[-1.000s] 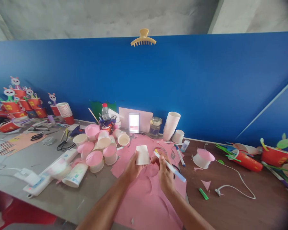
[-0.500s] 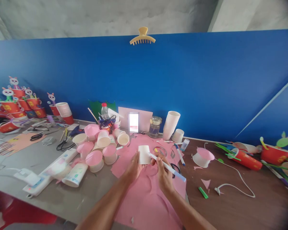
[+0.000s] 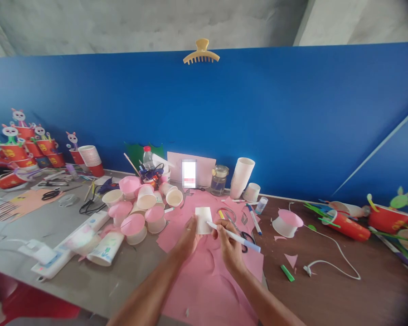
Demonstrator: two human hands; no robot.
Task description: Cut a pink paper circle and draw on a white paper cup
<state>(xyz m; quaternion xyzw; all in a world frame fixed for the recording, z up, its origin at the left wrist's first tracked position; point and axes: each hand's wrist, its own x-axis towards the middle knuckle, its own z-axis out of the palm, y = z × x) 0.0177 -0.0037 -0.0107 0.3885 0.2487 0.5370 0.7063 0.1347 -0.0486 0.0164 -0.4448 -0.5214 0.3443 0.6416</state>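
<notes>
In the head view, the left hand [image 3: 189,239] grips a white cup [image 3: 202,218] over pink paper [image 3: 204,290], a gap away from pink-topped cups [image 3: 133,225] leftward; the right hand [image 3: 231,246] pinches a marker [image 3: 240,237], tip at the cup, with scissors [image 3: 244,233] beside that hand, inside the paper's right edge.

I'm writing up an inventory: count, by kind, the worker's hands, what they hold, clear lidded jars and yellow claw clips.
Hands (left hand, right hand): 2
Held things (white item, marker): 2
Clear lidded jar: 1
Yellow claw clip: 1
Total: 6
</notes>
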